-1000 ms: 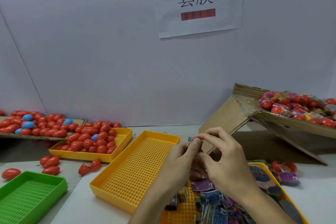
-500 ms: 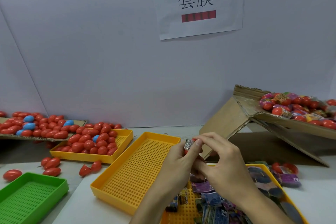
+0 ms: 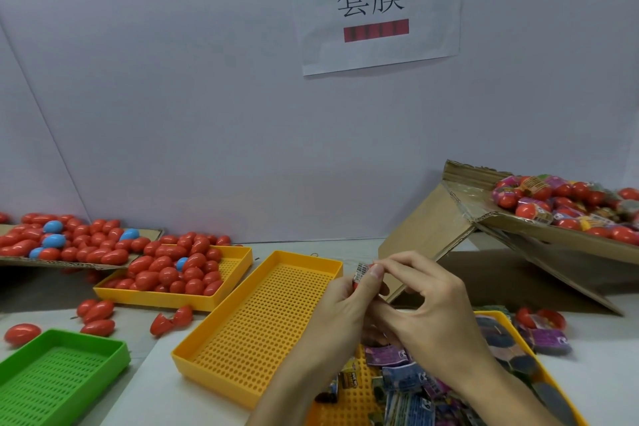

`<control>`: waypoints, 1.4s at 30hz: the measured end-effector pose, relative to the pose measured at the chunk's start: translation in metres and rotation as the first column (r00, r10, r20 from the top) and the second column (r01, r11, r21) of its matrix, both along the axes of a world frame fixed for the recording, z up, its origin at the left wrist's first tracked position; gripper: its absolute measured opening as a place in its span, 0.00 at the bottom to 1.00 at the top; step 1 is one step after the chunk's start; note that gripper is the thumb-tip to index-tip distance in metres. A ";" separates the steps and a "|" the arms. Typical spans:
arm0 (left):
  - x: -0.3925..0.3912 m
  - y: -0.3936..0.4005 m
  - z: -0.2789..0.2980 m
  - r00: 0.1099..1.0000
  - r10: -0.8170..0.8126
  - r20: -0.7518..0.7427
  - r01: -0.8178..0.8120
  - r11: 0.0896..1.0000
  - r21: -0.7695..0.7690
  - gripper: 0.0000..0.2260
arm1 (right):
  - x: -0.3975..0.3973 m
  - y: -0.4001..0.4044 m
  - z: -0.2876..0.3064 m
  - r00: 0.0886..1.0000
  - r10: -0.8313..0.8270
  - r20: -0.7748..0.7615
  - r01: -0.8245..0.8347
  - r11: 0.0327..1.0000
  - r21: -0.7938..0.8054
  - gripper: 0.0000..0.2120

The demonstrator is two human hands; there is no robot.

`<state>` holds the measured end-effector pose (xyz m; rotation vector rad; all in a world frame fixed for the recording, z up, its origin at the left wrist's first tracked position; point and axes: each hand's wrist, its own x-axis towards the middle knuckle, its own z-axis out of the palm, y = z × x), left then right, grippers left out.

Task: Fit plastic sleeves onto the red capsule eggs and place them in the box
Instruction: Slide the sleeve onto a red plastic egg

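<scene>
My left hand (image 3: 340, 313) grips a red capsule egg (image 3: 357, 284), mostly hidden by fingers. A printed plastic sleeve (image 3: 363, 270) sits on the egg's top, and my right hand (image 3: 427, 304) pinches that sleeve with thumb and forefinger. Both hands hover above a yellow tray (image 3: 501, 320) filled with flat printed sleeves (image 3: 404, 379). The cardboard box (image 3: 460, 180) stands tilted at the right with several sleeved eggs (image 3: 567, 206) in it. Bare red eggs (image 3: 173, 270) fill another yellow tray (image 3: 238, 261) at the left.
A long yellow perforated tray (image 3: 262, 325) lies left of my hands. A green tray (image 3: 65, 370) sits at the lower left. More red and blue eggs (image 3: 69, 242) lie on a cardboard sheet at far left, with loose eggs (image 3: 96, 316) on the table. Sleeved eggs (image 3: 544, 328) lie right of the sleeve tray.
Both hands have stayed together over the sleeve tray, dropping slightly in view. The sleeve now sits on the egg's top, with red showing beneath it.
</scene>
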<state>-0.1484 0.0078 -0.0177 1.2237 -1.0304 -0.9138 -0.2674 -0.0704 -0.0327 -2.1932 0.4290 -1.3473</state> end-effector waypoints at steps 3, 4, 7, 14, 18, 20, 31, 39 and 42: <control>0.001 0.000 -0.001 1.000 0.011 -0.022 -0.011 1.000 0.006 0.25 | 0.001 0.001 0.001 0.999 0.047 0.004 -0.048 0.999 0.025 0.16; 0.001 0.000 -0.001 0.999 0.017 -0.041 -0.017 1.000 0.000 0.25 | 0.002 0.001 0.002 0.998 0.057 0.003 -0.057 0.998 0.027 0.17; 0.000 0.000 -0.002 0.996 0.016 -0.085 -0.016 1.000 -0.006 0.25 | 0.002 0.003 0.004 0.998 0.056 0.000 -0.056 0.998 0.009 0.22; 0.002 0.003 0.001 1.000 0.014 -0.002 -0.014 0.999 0.041 0.12 | 0.001 0.002 0.004 0.998 0.066 0.002 -0.066 0.996 0.066 0.20; 0.004 0.005 0.002 0.997 -0.054 0.061 0.050 0.997 0.067 0.16 | 0.001 0.001 0.003 0.996 0.086 -0.023 -0.084 0.994 0.062 0.22; 0.004 0.003 -0.001 0.997 0.003 0.079 -0.007 0.998 0.055 0.11 | 0.001 0.001 0.003 0.995 0.091 -0.048 -0.088 0.994 0.059 0.23; -0.006 -0.007 -0.011 0.981 0.083 -0.176 -0.096 0.993 -0.071 0.23 | 0.002 0.000 0.000 0.999 0.023 0.033 -0.024 0.999 0.039 0.19; -0.018 -0.012 -0.012 0.950 0.119 -0.289 -0.167 0.974 -0.150 0.25 | 0.000 -0.002 -0.002 0.997 -0.074 0.003 0.074 0.997 0.011 0.21; -0.019 -0.012 -0.012 0.941 0.143 -0.307 -0.193 0.971 -0.141 0.23 | 0.001 -0.003 -0.003 1.000 -0.027 0.009 0.026 0.998 0.052 0.19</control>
